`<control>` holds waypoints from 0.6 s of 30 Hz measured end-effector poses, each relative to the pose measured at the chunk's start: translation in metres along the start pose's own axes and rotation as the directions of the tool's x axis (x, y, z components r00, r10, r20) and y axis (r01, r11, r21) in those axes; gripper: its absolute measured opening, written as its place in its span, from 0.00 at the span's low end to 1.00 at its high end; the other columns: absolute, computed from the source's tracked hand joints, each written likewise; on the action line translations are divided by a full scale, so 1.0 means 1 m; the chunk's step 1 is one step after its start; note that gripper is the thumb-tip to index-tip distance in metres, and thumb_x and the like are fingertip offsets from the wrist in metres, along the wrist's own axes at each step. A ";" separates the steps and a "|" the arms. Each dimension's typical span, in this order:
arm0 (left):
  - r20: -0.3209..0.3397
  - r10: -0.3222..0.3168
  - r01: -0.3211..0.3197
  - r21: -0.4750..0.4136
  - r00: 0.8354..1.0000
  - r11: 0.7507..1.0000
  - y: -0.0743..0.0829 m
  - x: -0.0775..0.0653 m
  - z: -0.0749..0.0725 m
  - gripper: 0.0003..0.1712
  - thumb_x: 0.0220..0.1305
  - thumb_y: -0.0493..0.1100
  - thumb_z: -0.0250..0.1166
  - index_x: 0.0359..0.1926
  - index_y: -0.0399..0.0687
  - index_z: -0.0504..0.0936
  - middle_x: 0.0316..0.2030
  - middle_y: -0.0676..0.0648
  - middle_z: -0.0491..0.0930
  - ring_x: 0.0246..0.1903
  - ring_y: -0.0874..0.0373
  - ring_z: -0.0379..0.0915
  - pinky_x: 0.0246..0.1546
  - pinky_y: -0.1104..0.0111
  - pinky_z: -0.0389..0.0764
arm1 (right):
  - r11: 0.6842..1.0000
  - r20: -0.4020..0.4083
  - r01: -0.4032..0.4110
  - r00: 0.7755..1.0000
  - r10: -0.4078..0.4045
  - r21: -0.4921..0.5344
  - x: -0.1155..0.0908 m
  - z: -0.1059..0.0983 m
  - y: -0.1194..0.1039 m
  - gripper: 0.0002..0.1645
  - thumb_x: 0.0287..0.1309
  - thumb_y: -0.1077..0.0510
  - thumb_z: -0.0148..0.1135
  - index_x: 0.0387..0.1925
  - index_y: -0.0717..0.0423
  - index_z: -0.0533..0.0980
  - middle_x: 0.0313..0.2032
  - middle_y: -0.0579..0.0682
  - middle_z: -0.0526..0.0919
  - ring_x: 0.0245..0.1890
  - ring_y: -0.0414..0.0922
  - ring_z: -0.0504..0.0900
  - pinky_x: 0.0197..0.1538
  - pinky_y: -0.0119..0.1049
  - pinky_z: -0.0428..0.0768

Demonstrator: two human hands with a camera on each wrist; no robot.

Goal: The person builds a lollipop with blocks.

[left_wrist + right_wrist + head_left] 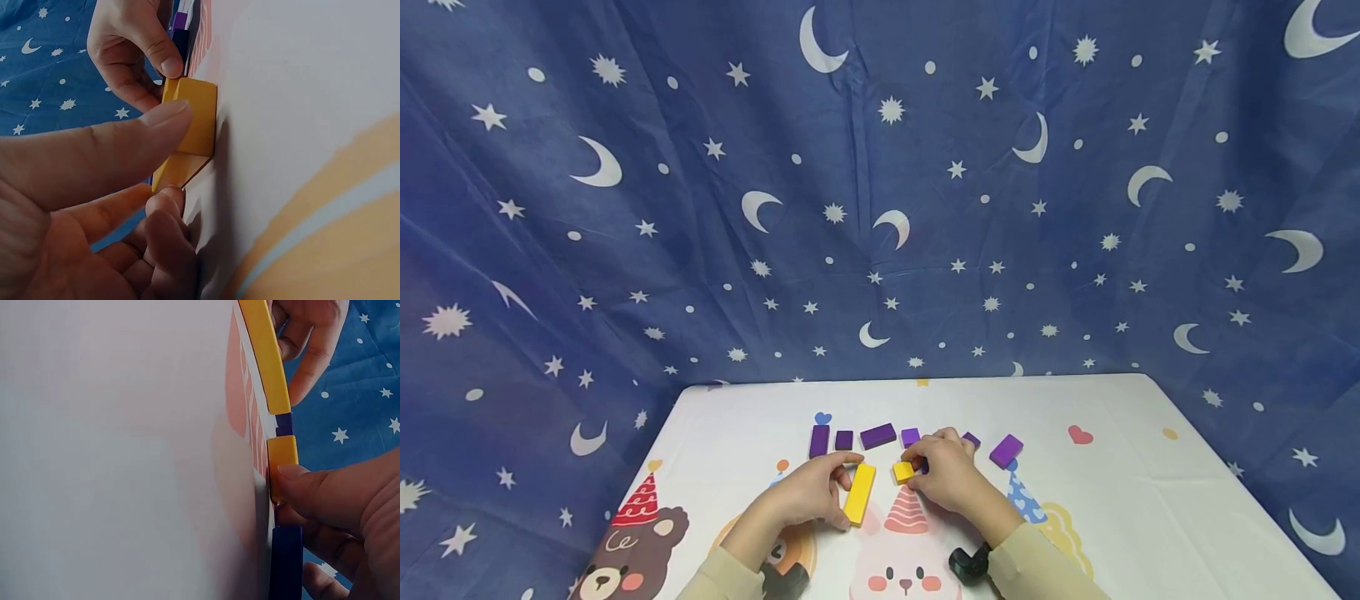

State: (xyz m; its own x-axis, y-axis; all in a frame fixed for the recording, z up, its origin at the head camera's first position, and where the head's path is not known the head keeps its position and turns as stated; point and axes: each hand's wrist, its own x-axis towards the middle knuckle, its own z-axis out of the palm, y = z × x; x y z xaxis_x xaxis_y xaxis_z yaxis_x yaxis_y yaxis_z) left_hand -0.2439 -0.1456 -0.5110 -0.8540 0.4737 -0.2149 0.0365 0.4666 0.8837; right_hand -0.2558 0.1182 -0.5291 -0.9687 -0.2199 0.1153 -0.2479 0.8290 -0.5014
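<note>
A long yellow block lies on the white table cover, and my left hand pinches it, thumb near the front end and fingers toward the far end. In the left wrist view, the left thumb overlaps the side of this block. To the right, my right hand holds a short yellow block between thumb and fingers. A small gap separates the two yellow blocks. Close to the right fingers, a dark purple block shows in the right wrist view; the hand mostly hides it in the head view.
Behind the hands runs a loose row of purple blocks, among them a long one, an upright-lying one and a small one. Another purple block lies at the right. A blue star-and-moon curtain hangs behind the table.
</note>
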 end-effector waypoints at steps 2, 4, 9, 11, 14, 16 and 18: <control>0.005 0.001 -0.001 0.016 1.000 1.000 0.000 0.001 -0.001 0.59 0.36 0.20 0.83 0.74 0.43 0.74 0.43 0.41 0.77 0.25 0.58 0.69 0.21 0.72 0.69 | 1.000 0.000 0.000 1.000 0.000 0.000 0.000 0.000 0.000 0.17 0.49 0.56 0.87 0.42 0.40 0.90 0.35 0.36 0.84 0.56 0.47 0.72 0.61 0.60 0.61; 0.009 0.002 -0.003 0.037 1.000 0.999 0.000 0.001 -0.002 0.59 0.36 0.21 0.84 0.74 0.44 0.73 0.43 0.42 0.77 0.25 0.58 0.69 0.21 0.72 0.69 | 1.000 0.001 0.000 1.000 0.000 0.003 0.001 -0.001 -0.001 0.17 0.49 0.57 0.86 0.41 0.40 0.90 0.34 0.36 0.84 0.55 0.47 0.71 0.60 0.60 0.60; 0.022 0.018 -0.020 0.067 1.000 0.998 0.000 0.004 -0.002 0.59 0.36 0.21 0.84 0.74 0.42 0.73 0.43 0.42 0.77 0.24 0.58 0.69 0.21 0.72 0.68 | 1.000 -0.001 0.004 1.000 -0.004 0.013 0.001 -0.001 0.000 0.16 0.50 0.57 0.86 0.40 0.40 0.90 0.32 0.35 0.81 0.54 0.46 0.70 0.60 0.59 0.60; 0.022 0.025 -0.027 0.077 0.999 0.997 0.000 0.004 -0.002 0.59 0.35 0.22 0.85 0.73 0.42 0.74 0.42 0.43 0.77 0.24 0.58 0.68 0.22 0.72 0.68 | 1.000 -0.003 0.002 1.000 -0.002 0.014 0.001 0.000 0.000 0.16 0.50 0.57 0.86 0.40 0.40 0.90 0.32 0.35 0.81 0.54 0.46 0.70 0.61 0.59 0.60; 0.017 0.022 -0.024 0.096 1.000 0.995 0.001 0.003 -0.002 0.57 0.36 0.22 0.85 0.72 0.42 0.75 0.42 0.43 0.77 0.25 0.58 0.68 0.22 0.71 0.68 | 1.000 -0.003 -0.005 1.000 0.005 0.012 0.001 0.000 -0.001 0.16 0.50 0.57 0.86 0.41 0.40 0.90 0.33 0.35 0.82 0.54 0.45 0.70 0.62 0.60 0.59; 0.009 0.018 -0.019 0.107 1.000 0.994 0.001 0.003 -0.002 0.56 0.36 0.23 0.85 0.71 0.43 0.76 0.41 0.43 0.77 0.25 0.57 0.67 0.23 0.71 0.68 | 1.000 -0.003 -0.014 1.000 0.014 0.016 0.001 0.000 -0.001 0.16 0.50 0.57 0.86 0.41 0.40 0.90 0.33 0.35 0.82 0.54 0.45 0.70 0.63 0.60 0.59; 0.001 0.007 -0.007 0.114 1.000 0.993 0.001 0.003 -0.001 0.55 0.36 0.23 0.85 0.70 0.44 0.76 0.41 0.44 0.77 0.26 0.57 0.68 0.23 0.70 0.68 | 1.000 -0.002 -0.014 1.000 0.015 0.020 0.001 -0.001 -0.002 0.16 0.50 0.57 0.86 0.41 0.40 0.90 0.33 0.35 0.82 0.54 0.45 0.70 0.63 0.60 0.59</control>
State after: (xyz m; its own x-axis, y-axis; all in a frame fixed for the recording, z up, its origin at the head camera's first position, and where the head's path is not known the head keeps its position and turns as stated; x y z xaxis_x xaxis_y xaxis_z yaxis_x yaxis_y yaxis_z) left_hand -0.2468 -0.1445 -0.5102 -0.8535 0.4775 -0.2087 0.1017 0.5454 0.8320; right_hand -0.2562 0.1169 -0.5276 -0.9722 -0.2066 0.1101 -0.2335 0.8215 -0.5202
